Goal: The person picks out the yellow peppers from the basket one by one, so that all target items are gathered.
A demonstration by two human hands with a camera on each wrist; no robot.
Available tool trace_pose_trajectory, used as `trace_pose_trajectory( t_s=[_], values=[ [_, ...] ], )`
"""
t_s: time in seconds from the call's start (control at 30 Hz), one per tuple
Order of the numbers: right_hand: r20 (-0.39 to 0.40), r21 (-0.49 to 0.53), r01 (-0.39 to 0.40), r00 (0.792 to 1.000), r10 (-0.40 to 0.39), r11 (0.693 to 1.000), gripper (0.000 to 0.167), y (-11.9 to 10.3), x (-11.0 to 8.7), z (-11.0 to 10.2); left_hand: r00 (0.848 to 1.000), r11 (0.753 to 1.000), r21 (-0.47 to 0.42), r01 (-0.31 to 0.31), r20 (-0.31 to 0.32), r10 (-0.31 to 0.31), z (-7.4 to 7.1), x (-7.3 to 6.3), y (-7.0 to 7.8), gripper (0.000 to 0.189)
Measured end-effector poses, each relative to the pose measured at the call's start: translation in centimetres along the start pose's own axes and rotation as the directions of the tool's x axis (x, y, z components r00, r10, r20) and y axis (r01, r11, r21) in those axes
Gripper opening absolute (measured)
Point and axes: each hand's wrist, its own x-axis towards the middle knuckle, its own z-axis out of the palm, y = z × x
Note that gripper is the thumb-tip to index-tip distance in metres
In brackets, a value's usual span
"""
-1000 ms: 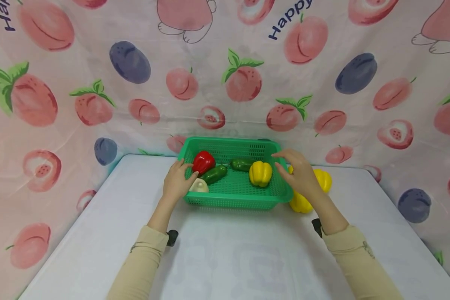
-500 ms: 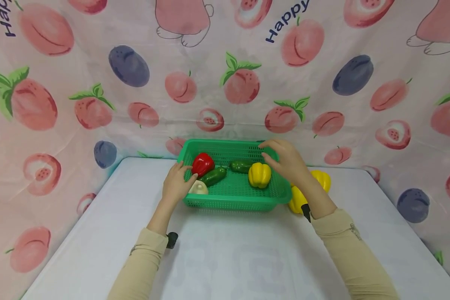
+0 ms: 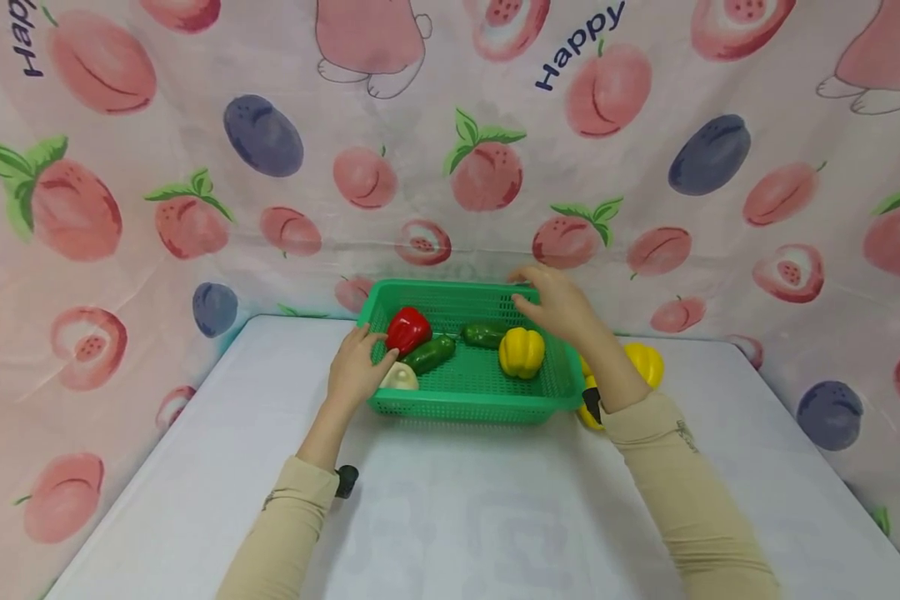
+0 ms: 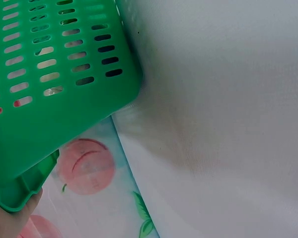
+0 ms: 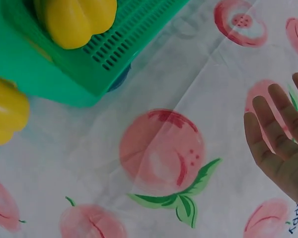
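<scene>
A green plastic basket (image 3: 468,398) stands at the table's back. My left hand (image 3: 354,367) grips its left rim; in the left wrist view, part of the hand (image 4: 10,218) shows against the rim corner. Inside lie a red bell pepper (image 3: 408,330), two cucumbers, one at the left (image 3: 429,355) and one at the back (image 3: 483,335), a cream-white rounded piece (image 3: 401,377) and a yellow bell pepper (image 3: 522,353). My right hand (image 3: 558,307) hovers over the back right corner, fingers spread, holding nothing. The right wrist view shows its fingers (image 5: 280,124) apart from the basket.
Yellow bell peppers (image 3: 645,364) lie on the table right of the basket, partly hidden by my right arm. A dark thing (image 5: 120,79), mostly hidden, sits behind the basket's back right corner. Fruit-printed cloth (image 3: 487,233) hangs behind the white table (image 3: 450,508).
My right hand has moved left and farther back, from the basket's right side to over its back right corner. My left hand stays at the left rim.
</scene>
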Motion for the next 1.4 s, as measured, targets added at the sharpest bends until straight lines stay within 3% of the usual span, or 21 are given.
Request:
trace_pose_trajectory(
  t_s=[0.37,0.53,0.77,0.87,1.0,1.03,1.13,1.23,1.27,1.4],
  values=[
    [0.092,-0.041,-0.096,0.991,0.099,0.995,0.030,1.8,2.0,1.9,1.000,1.000,0.003,-0.006,0.000,0.006,0.2,0.1,0.0,0.048],
    [0.180,-0.125,-0.175,0.964,0.196,0.977,0.031,2.8,2.8,2.7,1.000,1.000,0.007,-0.009,-0.002,0.009,0.4,0.1,0.0,0.048],
    [0.250,-0.161,-0.218,0.934,0.254,0.963,0.036,3.4,3.7,3.1,1.000,1.000,0.017,-0.004,-0.008,0.004,0.3,0.1,0.1,0.047],
    [0.281,-0.167,-0.262,0.911,0.301,0.950,0.041,3.8,4.3,3.5,1.000,1.000,0.019,-0.011,-0.014,0.011,0.2,0.1,0.1,0.048],
    [0.325,-0.180,-0.351,0.860,0.392,0.919,0.046,5.5,5.3,4.7,1.000,1.000,0.020,-0.012,-0.013,0.013,0.1,0.2,0.0,0.048],
    [0.314,-0.174,-0.342,0.869,0.382,0.923,0.049,7.0,5.6,5.6,1.000,1.000,0.018,-0.010,-0.012,0.011,0.0,0.2,0.0,0.048],
    [0.360,-0.198,-0.383,0.828,0.430,0.902,0.056,8.0,6.1,6.6,1.000,1.000,0.014,-0.005,-0.008,0.005,0.1,0.1,0.0,0.048],
    [0.396,-0.198,-0.416,0.794,0.461,0.887,0.059,7.6,6.1,6.8,1.000,1.000,0.011,-0.005,-0.003,0.005,0.1,0.0,0.0,0.049],
    [0.423,-0.214,-0.443,0.761,0.491,0.871,0.058,6.3,5.8,6.2,1.000,1.000,0.012,-0.006,-0.001,0.006,0.1,0.0,0.0,0.049],
    [0.435,-0.220,-0.439,0.755,0.490,0.871,0.056,5.0,5.5,5.7,1.000,1.000,0.015,-0.009,-0.007,0.009,0.1,0.0,0.0,0.049]
  ],
)
